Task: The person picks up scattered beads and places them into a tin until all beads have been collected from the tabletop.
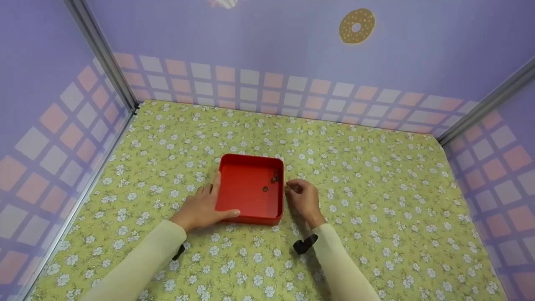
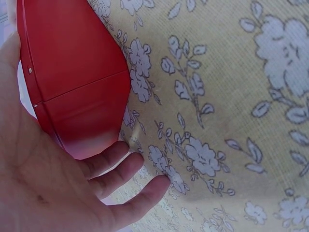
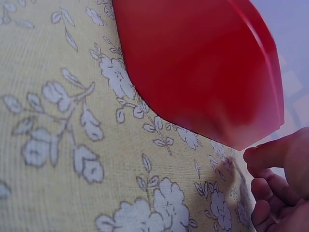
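Observation:
A square red box with low walls stands on the flowered cloth. My left hand rests at its near left corner, index finger along the left wall and thumb across the front rim. In the left wrist view the other fingers extend loosely beside the box. Several small brownish pieces lie inside toward the right wall, one piece a little apart. Just outside that wall is my right hand, fingers bent and thumb near the index fingertip; I cannot tell whether a small piece is between them.
Yellow-green cloth with white flowers covers the table. Purple panels with pink and white squares enclose the back and both sides, joined by grey metal posts at the corners. Each wrist wears a black strap.

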`<state>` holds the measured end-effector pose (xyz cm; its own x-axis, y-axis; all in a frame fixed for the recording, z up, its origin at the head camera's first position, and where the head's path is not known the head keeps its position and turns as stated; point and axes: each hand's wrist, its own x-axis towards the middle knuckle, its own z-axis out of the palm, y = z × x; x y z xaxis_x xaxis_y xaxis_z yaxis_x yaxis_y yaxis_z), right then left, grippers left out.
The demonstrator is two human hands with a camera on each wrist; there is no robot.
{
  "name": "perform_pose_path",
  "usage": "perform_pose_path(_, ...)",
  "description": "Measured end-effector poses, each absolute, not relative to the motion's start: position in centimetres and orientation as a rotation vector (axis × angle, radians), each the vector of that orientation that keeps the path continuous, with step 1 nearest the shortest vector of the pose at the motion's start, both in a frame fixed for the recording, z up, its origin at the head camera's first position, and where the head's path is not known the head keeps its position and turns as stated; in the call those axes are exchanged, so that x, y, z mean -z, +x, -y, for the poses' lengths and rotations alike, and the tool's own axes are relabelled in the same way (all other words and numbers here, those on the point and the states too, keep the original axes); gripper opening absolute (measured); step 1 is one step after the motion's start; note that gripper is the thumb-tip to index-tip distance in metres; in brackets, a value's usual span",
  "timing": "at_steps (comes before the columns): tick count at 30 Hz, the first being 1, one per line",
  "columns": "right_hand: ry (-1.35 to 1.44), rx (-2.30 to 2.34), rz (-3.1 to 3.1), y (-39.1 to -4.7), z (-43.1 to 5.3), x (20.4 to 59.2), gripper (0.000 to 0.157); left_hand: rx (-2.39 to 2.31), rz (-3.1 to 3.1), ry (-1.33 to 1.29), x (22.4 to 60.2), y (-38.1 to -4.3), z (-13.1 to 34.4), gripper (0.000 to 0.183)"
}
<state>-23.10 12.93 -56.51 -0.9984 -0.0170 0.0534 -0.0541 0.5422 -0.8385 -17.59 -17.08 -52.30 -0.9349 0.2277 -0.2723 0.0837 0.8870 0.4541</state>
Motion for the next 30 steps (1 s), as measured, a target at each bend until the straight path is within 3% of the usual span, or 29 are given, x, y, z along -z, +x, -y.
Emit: perform_pose_path(30, 0.101, -1.478, 2.682, -21.9, -13.1, 55.9, 0.011, -0.621, -2.718, 0.215, 52.6, -17.8, 17.0, 0.121)
